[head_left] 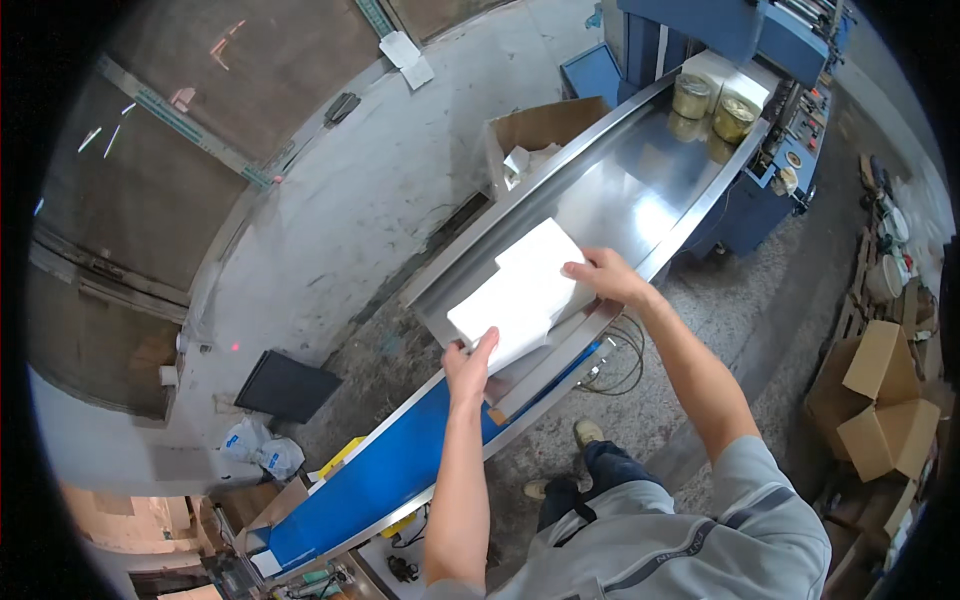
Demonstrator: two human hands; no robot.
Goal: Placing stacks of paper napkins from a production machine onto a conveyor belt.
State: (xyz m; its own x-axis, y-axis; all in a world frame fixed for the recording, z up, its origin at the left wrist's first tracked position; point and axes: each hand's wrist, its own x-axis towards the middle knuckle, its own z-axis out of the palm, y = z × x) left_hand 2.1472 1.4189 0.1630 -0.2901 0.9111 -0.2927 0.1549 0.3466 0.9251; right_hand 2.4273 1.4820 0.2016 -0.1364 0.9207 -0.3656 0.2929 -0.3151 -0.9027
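Observation:
Between my hands are white paper sheets (525, 285), overlapping and slightly out of line, above the lower end of a shiny metal trough (600, 205). My left hand (468, 372) grips their near-left end, thumb on top and fingers mostly hidden beneath. At the right edge, my right hand (608, 275) pinches the sheets with its thumb over them. A blue conveyor belt (370, 465) runs from under my left forearm toward the lower left. How many sheets there are I cannot tell.
Two round tins (691, 97) stand at the trough's far end, beside a blue machine (700, 30). An open cardboard box (550, 125) sits left of the trough. Opened cartons (880, 400) lie at the right. A cable coil (628, 365) hangs by the trough's near side.

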